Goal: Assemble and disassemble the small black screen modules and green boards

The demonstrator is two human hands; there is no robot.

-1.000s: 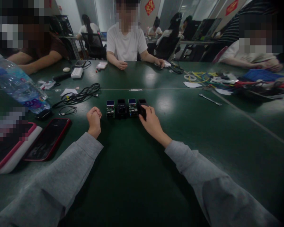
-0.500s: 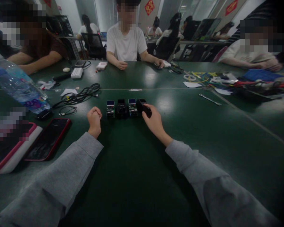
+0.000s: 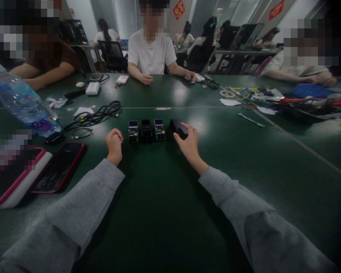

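Four-sided, small and black, a box-shaped device [image 3: 178, 127] lies at an angle on the green table, its near end between the thumb and fingers of my right hand [image 3: 190, 143]. To its left stand two small circuit-board modules with screens, one [image 3: 159, 130] closer to the box and the other [image 3: 133, 131] at the row's left end. Between these modules sits a black-cased device [image 3: 146, 131]. My left hand [image 3: 114, 146] rests on the table as a loose fist, just left of the row and touching none of it. Nothing shows in that fist.
Tangled black cables [image 3: 99, 113], a water bottle [image 3: 25, 102] and a red-edged phone [image 3: 59, 167] lie on the left. To the right are a wrench [image 3: 250, 120] and a heap of coloured wires [image 3: 250, 94]. A person in a white shirt [image 3: 151, 53] sits opposite.
My right hand has shifted the black box-shaped device slightly right, away from the row, and turned it at an angle. My left hand has stayed in place.
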